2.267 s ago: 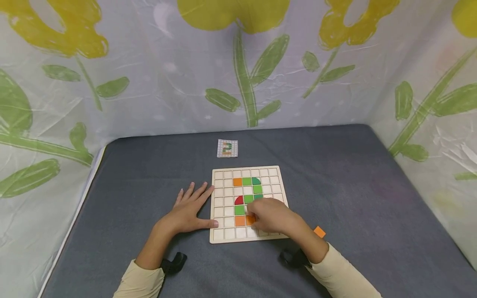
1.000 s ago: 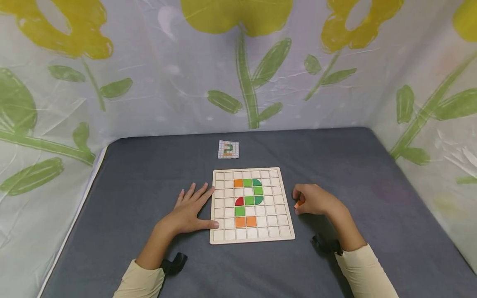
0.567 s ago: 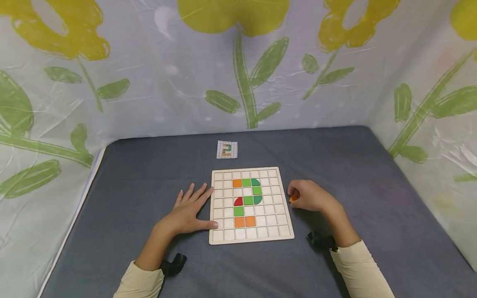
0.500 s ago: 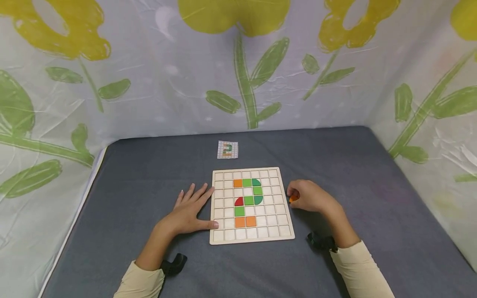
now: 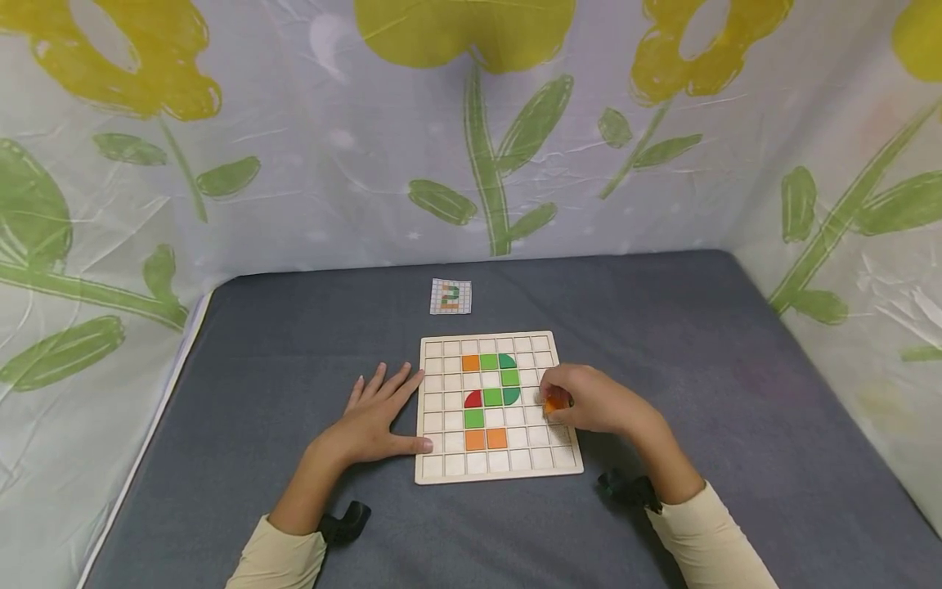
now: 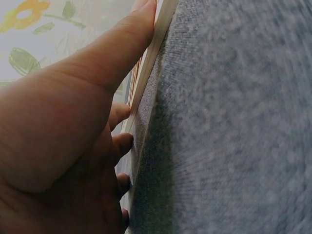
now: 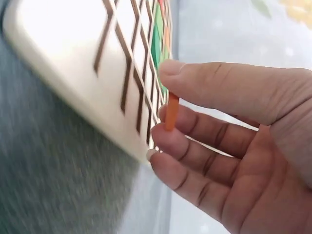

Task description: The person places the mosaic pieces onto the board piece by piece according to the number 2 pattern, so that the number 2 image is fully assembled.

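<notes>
A pale wooden grid board (image 5: 449, 466) lies on the dark table, with orange, green and red tiles set in its squares. My left hand (image 5: 371, 421) is spread flat at the board's left edge. Its thumb rests on the rim, and in the left wrist view the thumb (image 6: 126, 44) lies along the wooden side. My right hand (image 5: 599, 401) pinches an orange tile (image 7: 172, 111) between thumb and fingertips, over the right part of the board. The squares beneath that hand are hidden. A red quarter-round tile (image 5: 473, 398) and an orange tile pair's right piece (image 5: 496, 438) sit in the grid.
Behind the board lies a small card (image 5: 450, 296) printed with a coloured grid pattern. The dark cloth-covered table (image 5: 294, 319) meets a pale curtain (image 5: 309, 196) with painted flowers at the back and sides. A black wrist band (image 5: 346, 523) shows at the left wrist.
My right hand left the lower orange tiles on the board, picked up the loose orange tile at the right, and has moved it left over the board. The left hand stays put.
</notes>
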A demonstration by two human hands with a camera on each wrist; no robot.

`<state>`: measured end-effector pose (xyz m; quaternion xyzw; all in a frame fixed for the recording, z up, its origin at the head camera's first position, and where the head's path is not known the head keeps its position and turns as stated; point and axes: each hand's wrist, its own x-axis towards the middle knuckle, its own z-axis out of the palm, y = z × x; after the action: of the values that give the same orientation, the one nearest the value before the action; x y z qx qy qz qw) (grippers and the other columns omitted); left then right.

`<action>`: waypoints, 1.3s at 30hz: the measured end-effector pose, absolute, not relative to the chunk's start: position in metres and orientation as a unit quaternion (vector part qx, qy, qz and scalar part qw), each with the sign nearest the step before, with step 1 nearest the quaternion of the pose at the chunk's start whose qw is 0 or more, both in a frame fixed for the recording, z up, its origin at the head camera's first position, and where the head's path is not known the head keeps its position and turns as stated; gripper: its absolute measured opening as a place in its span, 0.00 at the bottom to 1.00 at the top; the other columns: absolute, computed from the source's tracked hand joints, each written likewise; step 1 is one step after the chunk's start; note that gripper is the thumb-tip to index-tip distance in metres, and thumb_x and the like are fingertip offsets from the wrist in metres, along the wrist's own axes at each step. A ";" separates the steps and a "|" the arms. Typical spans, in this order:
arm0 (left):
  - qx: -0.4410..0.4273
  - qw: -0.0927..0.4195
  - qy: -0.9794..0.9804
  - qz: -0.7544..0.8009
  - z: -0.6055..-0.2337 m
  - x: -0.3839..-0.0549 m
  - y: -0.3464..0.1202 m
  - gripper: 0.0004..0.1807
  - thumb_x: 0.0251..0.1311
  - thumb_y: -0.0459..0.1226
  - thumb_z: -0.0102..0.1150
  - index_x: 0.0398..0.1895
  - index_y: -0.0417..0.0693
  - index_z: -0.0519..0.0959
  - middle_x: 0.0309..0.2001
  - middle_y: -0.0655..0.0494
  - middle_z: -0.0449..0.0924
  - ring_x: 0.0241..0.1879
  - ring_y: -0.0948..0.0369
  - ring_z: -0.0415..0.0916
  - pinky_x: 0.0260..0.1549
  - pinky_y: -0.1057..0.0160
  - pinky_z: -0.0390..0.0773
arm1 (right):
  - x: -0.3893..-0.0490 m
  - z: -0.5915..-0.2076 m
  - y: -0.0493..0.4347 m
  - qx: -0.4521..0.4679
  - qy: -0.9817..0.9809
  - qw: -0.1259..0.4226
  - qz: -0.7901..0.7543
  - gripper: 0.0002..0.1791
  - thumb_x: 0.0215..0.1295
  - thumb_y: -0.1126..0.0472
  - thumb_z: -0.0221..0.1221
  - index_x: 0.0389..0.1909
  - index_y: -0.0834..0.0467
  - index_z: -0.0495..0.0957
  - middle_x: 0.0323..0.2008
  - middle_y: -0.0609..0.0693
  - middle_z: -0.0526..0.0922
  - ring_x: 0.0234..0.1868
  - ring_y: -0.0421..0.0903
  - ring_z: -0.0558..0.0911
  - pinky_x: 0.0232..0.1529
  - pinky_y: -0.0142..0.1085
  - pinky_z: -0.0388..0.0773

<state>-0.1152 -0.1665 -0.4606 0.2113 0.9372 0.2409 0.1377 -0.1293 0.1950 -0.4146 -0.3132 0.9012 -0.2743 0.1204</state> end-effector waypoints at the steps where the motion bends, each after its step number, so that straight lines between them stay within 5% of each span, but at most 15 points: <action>1: 0.212 0.137 0.937 0.241 -0.460 -0.115 -0.167 0.59 0.51 0.66 0.68 0.81 0.51 0.52 0.79 0.42 0.48 0.77 0.37 0.33 0.68 0.32 0.33 | -0.128 -0.415 0.192 -0.321 0.899 0.119 -0.272 0.12 0.53 0.71 0.72 0.34 0.58 0.80 0.29 0.45 0.75 0.31 0.45 0.73 0.34 0.35 0.71; 11: 0.211 0.133 0.938 0.239 -0.459 -0.114 -0.167 0.59 0.51 0.66 0.68 0.81 0.51 0.53 0.78 0.42 0.48 0.76 0.37 0.34 0.68 0.31 0.34 | -0.118 -0.424 0.160 -0.385 0.876 0.135 -0.257 0.11 0.51 0.69 0.73 0.35 0.56 0.84 0.32 0.43 0.79 0.34 0.41 0.74 0.38 0.34 0.74; 25: 0.209 0.131 0.937 0.246 -0.458 -0.112 -0.167 0.59 0.51 0.65 0.68 0.81 0.50 0.53 0.79 0.42 0.48 0.77 0.37 0.33 0.68 0.32 0.32 | -0.109 -0.427 0.147 -0.416 0.879 0.089 -0.216 0.13 0.50 0.67 0.75 0.38 0.56 0.85 0.36 0.45 0.83 0.38 0.41 0.76 0.45 0.37 0.76; 33: 0.209 0.130 0.938 0.244 -0.459 -0.112 -0.168 0.59 0.51 0.66 0.68 0.81 0.50 0.53 0.78 0.42 0.48 0.77 0.37 0.34 0.68 0.31 0.33 | -0.112 -0.424 0.151 -0.417 0.868 0.092 -0.252 0.05 0.60 0.65 0.70 0.37 0.56 0.85 0.35 0.44 0.83 0.36 0.40 0.79 0.42 0.35 0.78; 39: 0.204 0.134 0.941 0.236 -0.460 -0.113 -0.168 0.60 0.50 0.66 0.68 0.81 0.51 0.53 0.79 0.43 0.48 0.77 0.38 0.34 0.68 0.33 0.33 | -0.127 -0.424 0.178 -0.359 0.898 -0.005 -0.254 0.07 0.65 0.63 0.66 0.42 0.61 0.85 0.42 0.51 0.84 0.45 0.50 0.82 0.47 0.45 0.79</action>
<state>-0.1126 -0.1682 -0.4600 0.2042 0.9407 0.2355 0.1341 -0.1266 0.1776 -0.4244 -0.3587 0.8983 -0.2538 -0.0054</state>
